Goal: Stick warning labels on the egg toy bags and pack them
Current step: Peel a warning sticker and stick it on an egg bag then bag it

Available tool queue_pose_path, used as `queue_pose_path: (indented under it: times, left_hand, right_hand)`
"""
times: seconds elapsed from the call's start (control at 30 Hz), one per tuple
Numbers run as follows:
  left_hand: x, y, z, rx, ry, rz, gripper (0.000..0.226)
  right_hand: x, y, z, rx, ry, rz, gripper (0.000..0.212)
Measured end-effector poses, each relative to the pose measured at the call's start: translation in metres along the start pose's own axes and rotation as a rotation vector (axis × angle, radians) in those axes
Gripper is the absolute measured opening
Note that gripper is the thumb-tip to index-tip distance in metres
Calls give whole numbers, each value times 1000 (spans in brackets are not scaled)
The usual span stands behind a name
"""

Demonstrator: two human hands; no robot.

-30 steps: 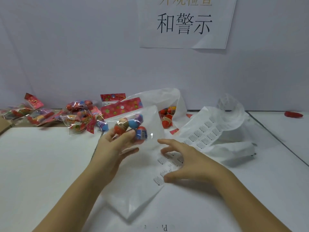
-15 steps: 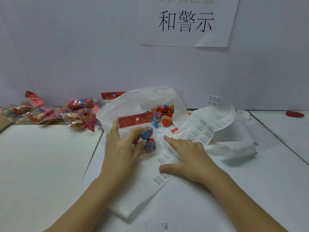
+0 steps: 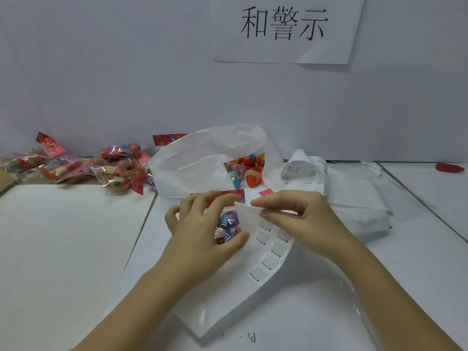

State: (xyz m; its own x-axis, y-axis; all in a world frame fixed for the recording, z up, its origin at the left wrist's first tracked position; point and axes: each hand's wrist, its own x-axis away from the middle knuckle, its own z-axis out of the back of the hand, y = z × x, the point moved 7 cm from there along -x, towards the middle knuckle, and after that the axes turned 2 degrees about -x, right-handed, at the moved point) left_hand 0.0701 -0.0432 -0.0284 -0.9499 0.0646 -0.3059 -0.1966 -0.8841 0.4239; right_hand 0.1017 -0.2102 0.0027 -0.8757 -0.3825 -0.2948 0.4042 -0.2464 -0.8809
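My left hand [image 3: 200,231] grips a clear egg toy bag [image 3: 228,225] with a red header card [image 3: 225,197], holding it low over the table centre. My right hand [image 3: 296,219] pinches the lifted end of a white strip of warning labels [image 3: 268,249] right beside that bag. The strip runs back to a curled heap of label backing [image 3: 304,173] at the right. Behind my hands a large white plastic bag [image 3: 202,160] lies open toward the right with several egg toy bags [image 3: 248,171] inside.
Several more egg toy bags [image 3: 119,171] lie in a pile at the back left by the wall. A flat white plastic bag [image 3: 240,307] lies under my forearms. A red object [image 3: 449,167] sits at the far right. A paper sign [image 3: 283,29] hangs on the wall.
My left hand lowered the egg toy bag toward the table. My right hand went from resting flat on the label strip to pinching its end and lifting it up.
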Motion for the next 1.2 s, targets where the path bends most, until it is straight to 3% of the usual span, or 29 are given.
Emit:
queue_pose_path:
  times: [0.13,0.27,0.33,0.37,0.43,0.5,0.57,0.6,0.67,0.77,0.83,1.0,1.2]
  left_hand:
    - [-3,-4,-5,19,-48,14,45]
    - [-3,0,2,367,-22,54,24]
    - [-1,0,1,550,-87,125,43]
    - [-1,-1,-2,626,-121,143,47]
    - [-2,-3,-3,713,-122,175,38]
    - [-4,-11,-2,769,-22,237,17]
    - [-4,-21,0,830,86,323,16]
    - [-4,-25,1,867,117,354,20]
    - [-5,-28,2,973,128,391,22]
    - [-6,-24,0,1073,72,426,35]
    - [-6,-22,-1,1095,23,432,43]
    - [-4,-15,2,1196,-25,431,59]
    - [0,-5,2,1279,2,404,69]
  right_hand:
    - [2,-15,5,-151,84,110,28]
    - [4,-19,4,-179,75,156,21]
    - [5,-22,0,-172,89,165,21]
    - [6,-24,-2,-110,121,192,21]
    - [12,-36,0,274,293,377,26]
    - [26,-49,-6,647,519,586,34]
    - [39,-59,-20,773,616,688,31]
    - [41,-61,-30,795,593,688,25]
    - [34,-54,-44,802,469,519,21]
    - [21,-27,-45,726,304,155,44]
    - [20,-15,-39,658,282,55,51]
    - [21,-14,-39,577,357,85,60]
    - [22,-15,-34,445,432,199,42]
